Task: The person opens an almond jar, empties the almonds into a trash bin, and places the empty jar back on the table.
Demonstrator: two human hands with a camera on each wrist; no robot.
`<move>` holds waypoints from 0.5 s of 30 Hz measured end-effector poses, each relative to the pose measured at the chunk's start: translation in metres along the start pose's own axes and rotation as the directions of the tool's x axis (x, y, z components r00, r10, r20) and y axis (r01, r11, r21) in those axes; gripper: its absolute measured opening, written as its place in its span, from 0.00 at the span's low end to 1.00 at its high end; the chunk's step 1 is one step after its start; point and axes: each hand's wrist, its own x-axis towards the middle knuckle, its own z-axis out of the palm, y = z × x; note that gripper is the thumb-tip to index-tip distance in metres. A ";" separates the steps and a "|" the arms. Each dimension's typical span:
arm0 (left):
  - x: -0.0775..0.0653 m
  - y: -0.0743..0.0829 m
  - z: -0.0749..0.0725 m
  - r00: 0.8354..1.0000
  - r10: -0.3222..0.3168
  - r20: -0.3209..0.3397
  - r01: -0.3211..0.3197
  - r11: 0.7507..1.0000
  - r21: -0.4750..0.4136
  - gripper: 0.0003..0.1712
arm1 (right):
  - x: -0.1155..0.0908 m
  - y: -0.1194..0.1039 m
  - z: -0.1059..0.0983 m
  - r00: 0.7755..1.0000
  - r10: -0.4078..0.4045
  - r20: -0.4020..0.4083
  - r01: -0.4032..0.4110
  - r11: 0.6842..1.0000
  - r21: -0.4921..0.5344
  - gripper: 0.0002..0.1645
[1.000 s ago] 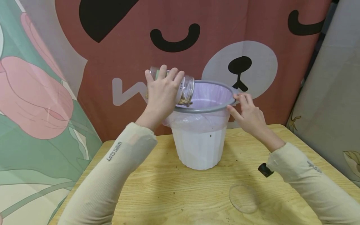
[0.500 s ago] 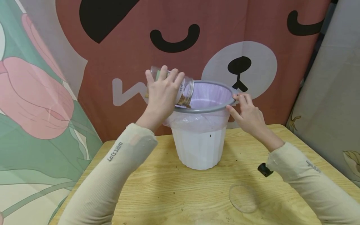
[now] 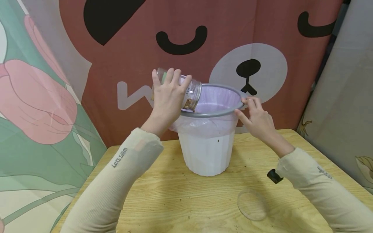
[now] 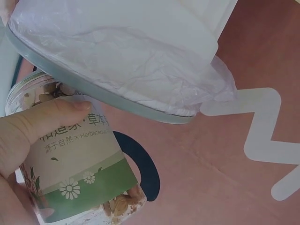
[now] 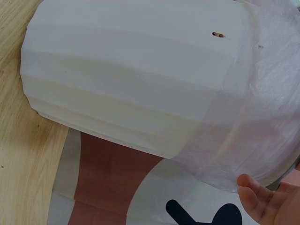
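Note:
My left hand grips a clear plastic jar with a white and green label, tipped on its side with its mouth over the rim of a white trash can. Brown dried pieces lie near the jar's mouth, and more show at its base end in the left wrist view. A thin purple bag lines the can and folds over outside beneath the grey rim ring. On the rim's right side, my right hand pinches the edge between thumb and fingers.
A clear round lid lies on the wooden table at the front right. Small dark crumbs are scattered over the tabletop. Behind the can hangs a printed bear curtain. A black piece sticks out at the right sleeve.
The brown pieces at the jar's mouth have shifted and look fewer. The left fingers have moved slightly on the jar. The right hand stays on the rim.

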 end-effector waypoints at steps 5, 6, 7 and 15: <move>-0.001 -0.001 0.000 1.000 0.006 -0.011 -0.006 1.000 -0.004 0.37 | 0.000 0.000 0.000 1.000 0.000 0.004 0.000 1.000 0.001 0.38; -0.001 -0.001 0.000 1.000 0.008 -0.013 -0.008 1.000 -0.002 0.37 | 0.000 0.000 0.000 1.000 0.001 0.005 -0.001 1.000 0.002 0.38; -0.001 -0.001 0.001 1.000 0.010 -0.015 -0.010 1.000 -0.001 0.37 | -0.001 0.000 0.000 1.000 0.001 0.004 -0.001 1.000 0.003 0.38; -0.002 -0.002 0.002 0.999 0.023 -0.046 -0.022 1.000 0.016 0.39 | -0.001 0.001 0.000 1.000 -0.002 -0.002 0.003 1.000 0.006 0.37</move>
